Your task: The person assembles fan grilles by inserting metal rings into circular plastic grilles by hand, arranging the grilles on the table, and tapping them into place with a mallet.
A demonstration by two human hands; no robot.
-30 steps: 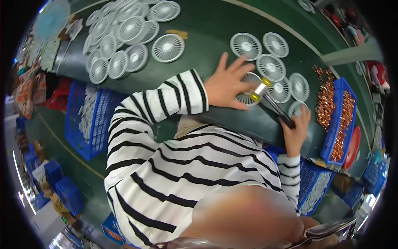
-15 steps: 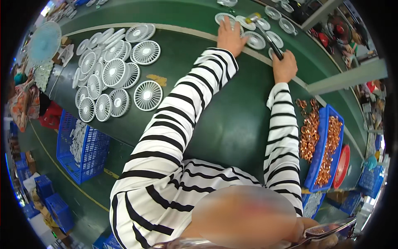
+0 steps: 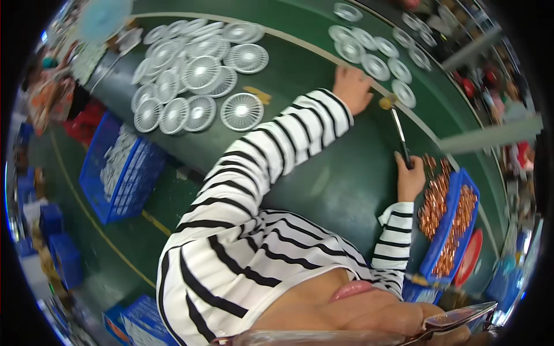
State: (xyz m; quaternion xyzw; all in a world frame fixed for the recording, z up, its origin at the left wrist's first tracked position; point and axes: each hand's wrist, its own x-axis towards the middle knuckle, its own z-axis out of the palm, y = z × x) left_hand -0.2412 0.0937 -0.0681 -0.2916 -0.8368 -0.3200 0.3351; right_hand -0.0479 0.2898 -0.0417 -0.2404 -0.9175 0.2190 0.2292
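My right hand (image 3: 411,179) is closed on the black grip of a hammer (image 3: 398,128) with a silver shaft and a yellowish head. The hammer points away from me, its head near the pale strip along the conveyor. Farther left, my left hand (image 3: 352,90) is over that strip, fingers partly spread and slightly blurred, with nothing visible in them. Just beyond it, several round white fan grilles (image 3: 375,67) lie on the green belt. A heap of similar fan grilles (image 3: 201,72) covers the left of the green table, and one grille (image 3: 242,112) lies at its near right side.
Copper-coloured rings (image 3: 434,202) lie beside a blue bin (image 3: 427,262) of more copper pieces at right, with a red basin (image 3: 470,256) behind it. A grey post (image 3: 490,134) juts in from the right. A blue crate (image 3: 135,184) of white parts stands lower left.
Both hands have drawn back toward me from the belt, the right one bringing the hammer with it. My left hand has come away from the fan grilles. The whole view has shifted.
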